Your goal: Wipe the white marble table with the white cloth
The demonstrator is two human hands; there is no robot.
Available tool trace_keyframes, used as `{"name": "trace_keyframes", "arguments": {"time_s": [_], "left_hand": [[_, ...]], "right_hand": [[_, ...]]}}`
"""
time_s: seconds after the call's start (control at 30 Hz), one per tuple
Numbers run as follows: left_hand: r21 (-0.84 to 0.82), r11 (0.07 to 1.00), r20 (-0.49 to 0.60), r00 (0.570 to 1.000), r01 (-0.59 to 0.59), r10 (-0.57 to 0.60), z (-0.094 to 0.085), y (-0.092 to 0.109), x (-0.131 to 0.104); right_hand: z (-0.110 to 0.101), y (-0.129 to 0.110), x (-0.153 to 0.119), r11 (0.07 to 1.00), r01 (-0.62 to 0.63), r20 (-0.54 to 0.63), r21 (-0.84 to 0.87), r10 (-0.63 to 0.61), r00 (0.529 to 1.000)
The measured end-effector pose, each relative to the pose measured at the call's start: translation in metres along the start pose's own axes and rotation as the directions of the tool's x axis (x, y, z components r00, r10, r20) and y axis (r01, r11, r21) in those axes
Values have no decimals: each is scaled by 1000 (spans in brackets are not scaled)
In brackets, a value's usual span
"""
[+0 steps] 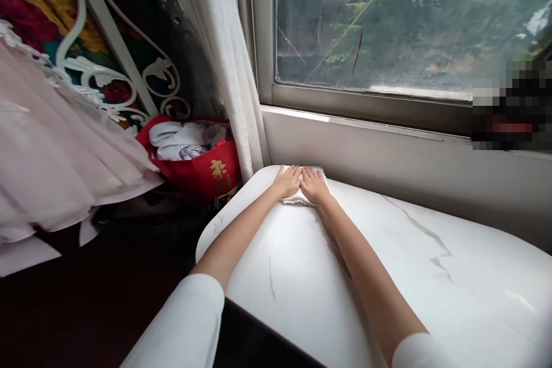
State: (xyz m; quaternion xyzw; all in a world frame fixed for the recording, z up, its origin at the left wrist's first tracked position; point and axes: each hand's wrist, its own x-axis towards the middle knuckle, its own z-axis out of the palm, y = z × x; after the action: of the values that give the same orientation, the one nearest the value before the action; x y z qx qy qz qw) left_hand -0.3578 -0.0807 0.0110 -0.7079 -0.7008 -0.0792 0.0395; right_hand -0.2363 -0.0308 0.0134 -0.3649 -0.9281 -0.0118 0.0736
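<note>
A folded white cloth [298, 198] lies on the white, marble-patterned table [297, 259], close to its far edge by the wall. My left hand [287, 181] rests flat on the left part of the cloth, fingers stretched forward. Beside it, my right hand [314, 184] presses flat on the right part, also with fingers extended. The two hands are almost touching. Both arms reach straight out over the tabletop, and much of the cloth is covered by the hands.
A window [366, 23] rises behind the table, with a pale curtain [224, 46] at its left. A red bag [194, 175] holding white fabric stands left of the table. Further left hangs a pink pleated cloth [64, 144] near a white scrolled metal frame [116, 34].
</note>
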Motion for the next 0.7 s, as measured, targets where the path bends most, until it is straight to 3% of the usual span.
{"name": "trace_keyframes", "arguments": {"time_s": [0.17,0.3,0.4,0.57,0.7], "left_hand": [[-18,1000,-1,1000,-16,16,-1,-1,-7],[-13,999,16,999,-32,33,-6,4,-31],[13,997,13,997,-77,77,-10,11,-67],[25,986,-6,986,-166,167,-21,32,-148],[-33,981,-29,982,-189,188,-36,53,-209]], "right_hand": [[1,-5,-7,1000,-9,-3,1,9,1000],[0,-20,-30,1000,-17,-4,24,17,1000],[-3,-37,-60,998,10,-3,60,-10,1000],[-13,-72,-132,988,85,62,133,-94,994],[-18,-102,-194,973,124,-27,196,-121,992]]}}
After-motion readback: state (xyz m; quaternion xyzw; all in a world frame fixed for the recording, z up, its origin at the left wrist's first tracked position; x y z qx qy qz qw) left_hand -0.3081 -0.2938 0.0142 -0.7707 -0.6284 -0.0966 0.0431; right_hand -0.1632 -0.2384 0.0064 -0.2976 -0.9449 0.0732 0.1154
